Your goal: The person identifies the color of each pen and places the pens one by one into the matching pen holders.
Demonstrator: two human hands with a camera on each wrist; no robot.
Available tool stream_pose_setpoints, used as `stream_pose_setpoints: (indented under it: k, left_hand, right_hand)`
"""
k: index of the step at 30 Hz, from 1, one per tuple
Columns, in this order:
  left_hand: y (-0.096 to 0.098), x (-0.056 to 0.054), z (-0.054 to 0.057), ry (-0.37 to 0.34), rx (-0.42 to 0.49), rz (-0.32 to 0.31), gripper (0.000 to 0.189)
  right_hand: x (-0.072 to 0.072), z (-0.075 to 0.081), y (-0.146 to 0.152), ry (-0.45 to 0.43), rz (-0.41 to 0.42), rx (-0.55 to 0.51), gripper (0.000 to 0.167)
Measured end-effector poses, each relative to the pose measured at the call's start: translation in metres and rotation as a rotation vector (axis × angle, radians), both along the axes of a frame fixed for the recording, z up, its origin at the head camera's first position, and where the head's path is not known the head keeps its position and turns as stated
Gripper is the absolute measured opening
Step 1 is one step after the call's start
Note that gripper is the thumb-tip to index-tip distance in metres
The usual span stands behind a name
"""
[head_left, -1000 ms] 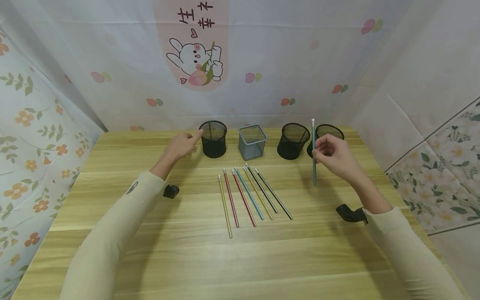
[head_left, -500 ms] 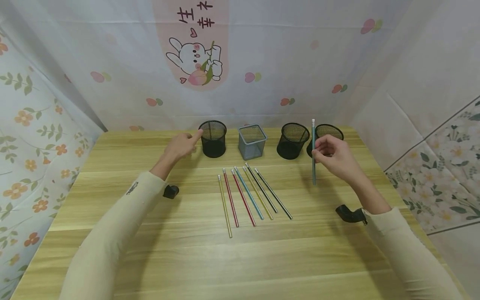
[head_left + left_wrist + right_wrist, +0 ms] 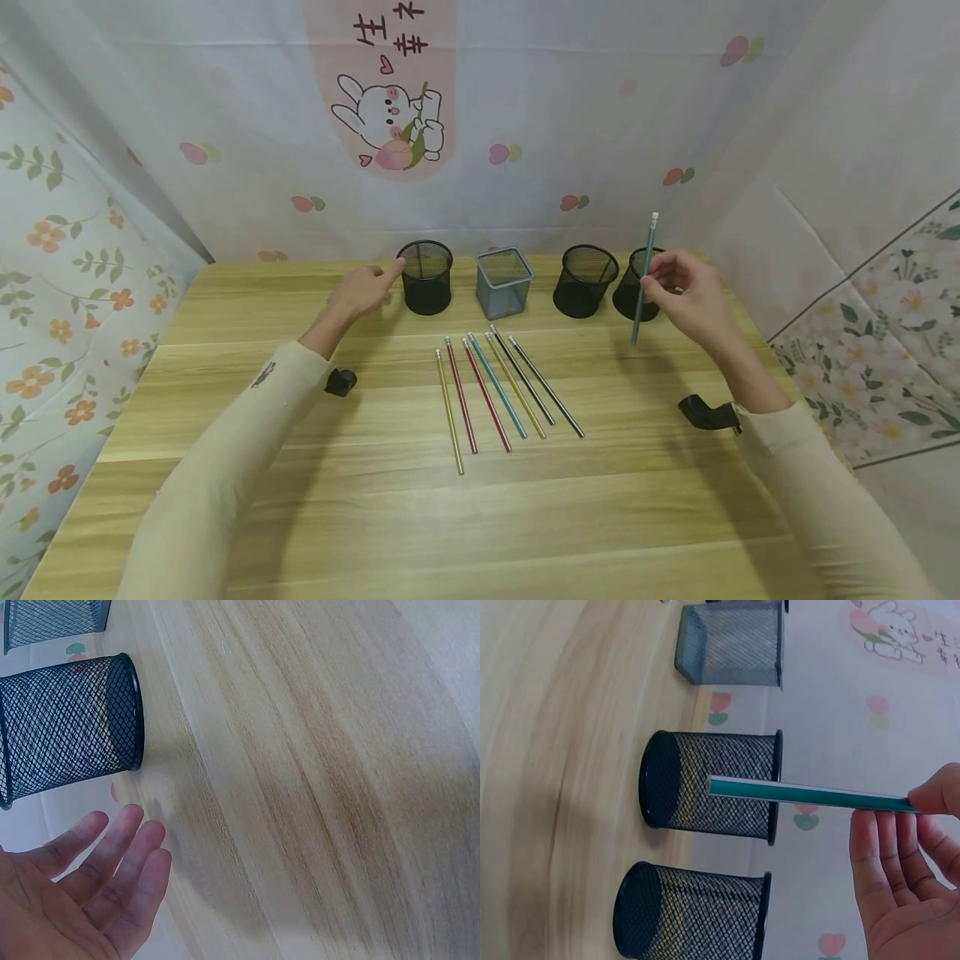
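My right hand (image 3: 688, 292) pinches a teal pencil (image 3: 780, 791) between thumb and fingertips. In the head view it is raised, slightly tilted, with its white eraser end up, in front of the rightmost black mesh pen cup (image 3: 628, 298). My left hand (image 3: 363, 292) is beside the leftmost black mesh pen cup (image 3: 71, 727), its fingers loosely bent and holding nothing in the left wrist view. In the head view its extended finger or thumb reaches the cup's rim; whether it touches I cannot tell. Several pencils (image 3: 489, 392) in yellow, red, blue and black lie side by side on the table.
A grey square mesh holder (image 3: 504, 287) and another black mesh cup (image 3: 581, 287) stand between the outer cups along the table's back edge. A printed curtain (image 3: 525, 100) hangs behind the wooden table (image 3: 465, 533). Black camera mounts (image 3: 708, 414) jut from the wrists.
My right hand has moved slightly up and to the right, carrying the teal pencil, which has gone from upright to a slight tilt. My left hand stays where it was.
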State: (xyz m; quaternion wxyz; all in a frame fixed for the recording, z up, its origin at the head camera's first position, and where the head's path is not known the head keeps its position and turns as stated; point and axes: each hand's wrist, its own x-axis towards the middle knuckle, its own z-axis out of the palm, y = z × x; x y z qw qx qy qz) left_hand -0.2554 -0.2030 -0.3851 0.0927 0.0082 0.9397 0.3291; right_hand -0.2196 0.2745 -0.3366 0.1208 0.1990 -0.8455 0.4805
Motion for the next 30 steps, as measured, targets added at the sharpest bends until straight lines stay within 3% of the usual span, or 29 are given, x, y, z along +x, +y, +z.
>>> stream_pose_setpoints:
  k: [7, 18, 24, 30]
  left_hand:
    - [0.0, 0.0, 0.001, 0.005, -0.039, 0.001, 0.089]
    - [0.0, 0.0, 0.005, -0.026, -0.115, -0.008, 0.097]
    - [0.0, -0.001, 0.005, -0.032, -0.133, 0.001, 0.1]
    - [0.0, -0.003, 0.006, 0.002, -0.188, 0.015, 0.097]
  right_hand:
    - [0.011, 0.02, -0.004, 0.02, -0.006, -0.05, 0.016]
    - [-0.013, 0.011, 0.02, 0.081, -0.076, -0.133, 0.016]
    - [-0.014, 0.015, 0.025, 0.098, -0.107, -0.166, 0.016]
    - [-0.017, 0.019, 0.028, 0.106, -0.115, -0.311, 0.014]
